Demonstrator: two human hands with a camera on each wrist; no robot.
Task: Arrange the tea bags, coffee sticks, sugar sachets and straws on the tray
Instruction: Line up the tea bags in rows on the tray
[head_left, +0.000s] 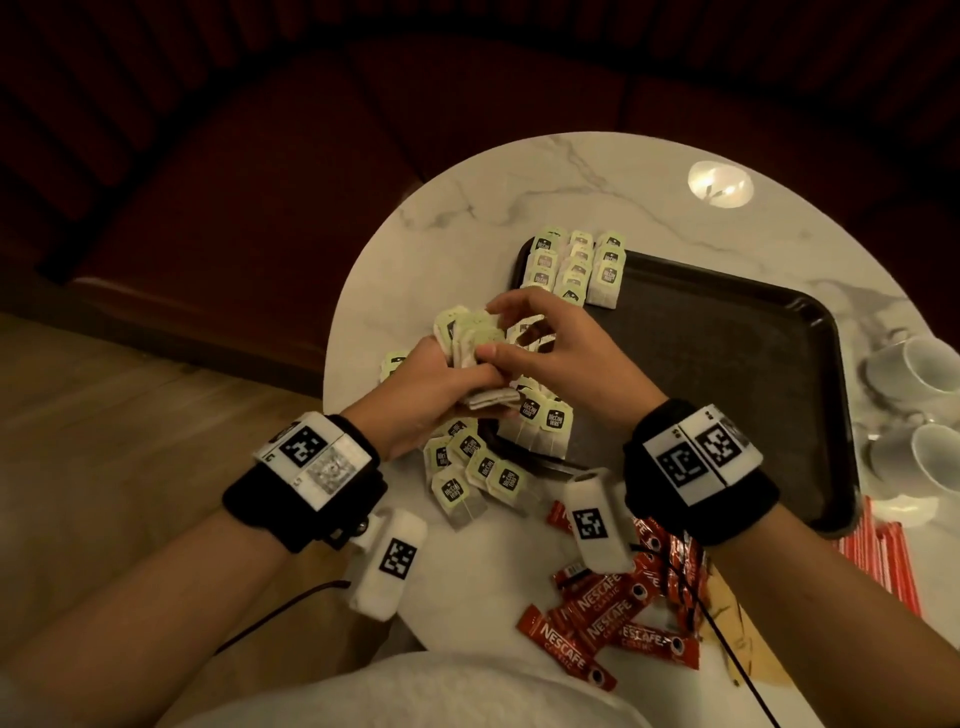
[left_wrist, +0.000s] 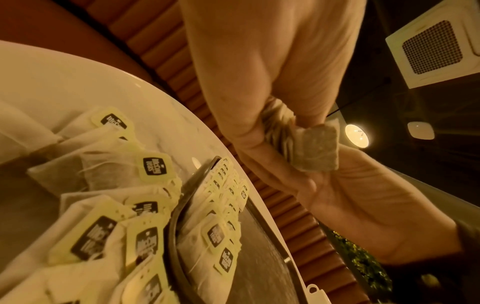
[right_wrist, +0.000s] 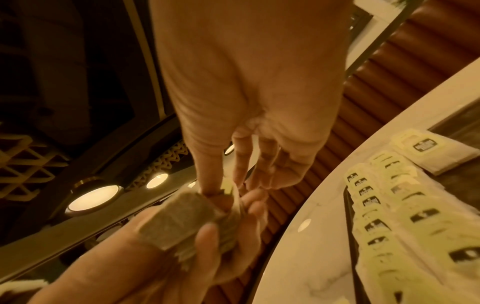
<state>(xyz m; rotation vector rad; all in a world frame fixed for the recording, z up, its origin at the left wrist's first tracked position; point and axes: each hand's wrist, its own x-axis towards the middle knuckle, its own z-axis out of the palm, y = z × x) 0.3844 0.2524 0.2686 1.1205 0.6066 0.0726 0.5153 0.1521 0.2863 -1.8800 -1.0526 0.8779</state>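
My left hand (head_left: 452, 374) grips a stack of tea bags (head_left: 475, 345) above the tray's left edge; the left wrist view shows the stack (left_wrist: 306, 148) squeezed in its fingers. My right hand (head_left: 493, 332) pinches the tag end of that stack with thumb and forefinger, as the right wrist view shows at the stack (right_wrist: 187, 222). The black tray (head_left: 727, 364) holds neat rows of tea bags (head_left: 571, 265) in its far left corner. Loose tea bags (head_left: 467, 467) lie over its near left edge. Red coffee sticks (head_left: 613, 613) are piled in front. Red-striped straws (head_left: 883, 561) lie at the right.
Two white cups (head_left: 924, 374) stand on the round marble table (head_left: 519, 197) right of the tray. A brown paper piece (head_left: 727, 623) lies under the coffee sticks. A dark red bench curves behind the table. Most of the tray's floor is bare.
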